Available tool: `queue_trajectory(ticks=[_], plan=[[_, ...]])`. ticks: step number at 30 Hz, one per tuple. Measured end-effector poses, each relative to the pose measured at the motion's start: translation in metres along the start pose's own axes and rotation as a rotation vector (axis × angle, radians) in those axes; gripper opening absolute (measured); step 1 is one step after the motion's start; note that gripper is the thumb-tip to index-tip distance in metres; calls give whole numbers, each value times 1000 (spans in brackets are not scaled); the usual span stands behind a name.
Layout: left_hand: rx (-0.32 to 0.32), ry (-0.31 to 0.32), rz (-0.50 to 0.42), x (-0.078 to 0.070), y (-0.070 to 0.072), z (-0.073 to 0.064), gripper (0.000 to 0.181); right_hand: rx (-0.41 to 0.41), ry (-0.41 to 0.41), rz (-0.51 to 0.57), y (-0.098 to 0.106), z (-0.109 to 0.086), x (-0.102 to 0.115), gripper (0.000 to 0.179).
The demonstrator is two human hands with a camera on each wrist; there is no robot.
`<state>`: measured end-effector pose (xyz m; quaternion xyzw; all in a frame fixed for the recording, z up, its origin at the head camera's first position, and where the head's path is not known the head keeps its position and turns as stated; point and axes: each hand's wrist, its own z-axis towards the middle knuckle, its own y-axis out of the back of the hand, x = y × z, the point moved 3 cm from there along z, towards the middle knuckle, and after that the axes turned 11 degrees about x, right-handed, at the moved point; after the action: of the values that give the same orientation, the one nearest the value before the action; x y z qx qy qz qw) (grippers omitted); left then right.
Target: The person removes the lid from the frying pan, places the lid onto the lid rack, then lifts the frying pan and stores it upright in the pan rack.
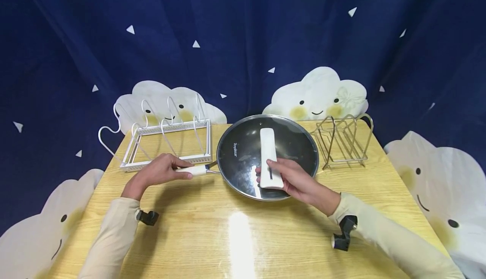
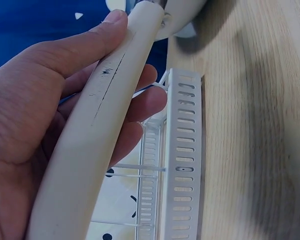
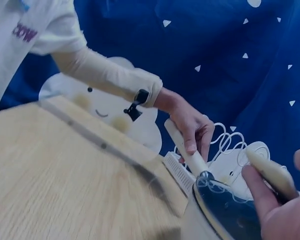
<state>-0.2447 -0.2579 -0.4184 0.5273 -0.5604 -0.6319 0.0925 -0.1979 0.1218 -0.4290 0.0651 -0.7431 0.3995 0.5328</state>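
Note:
A wok-like pan (image 3: 191,222) with a pale outer side sits at the middle of the table under a dark, see-through glass lid (image 1: 241,144). My left hand (image 1: 161,171) grips the pan's cream handle (image 2: 97,120), thumb along one side and fingers curled under it. Over the lid, my right hand (image 1: 300,180) holds the long white lid handle (image 1: 267,144) near its front end, with the thumb on top. The lid appears to rest on the pan's rim. Inside the pan, details are hard to make out through the glass.
A white rack (image 1: 206,144) with several wire loops stands at the back left, just behind the pan handle. To the right of the pan is a metal wire rack (image 1: 345,160). A dark blue curtain (image 1: 243,38) with clouds hangs behind the wooden table (image 1: 197,237).

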Motion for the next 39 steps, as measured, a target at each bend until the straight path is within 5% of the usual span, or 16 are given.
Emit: queue_trajectory(ticks=[10,19,39], plan=[[14,21,-31,1,2,1,39,-81,48,-284,0,5,-8,43],[20,16,-26,0,4,2,37,-155,85,-234,-2,6,-8,41],[37,24,-50,-3,2,0,36,-184,115,-216,-2,3,-10,40]])
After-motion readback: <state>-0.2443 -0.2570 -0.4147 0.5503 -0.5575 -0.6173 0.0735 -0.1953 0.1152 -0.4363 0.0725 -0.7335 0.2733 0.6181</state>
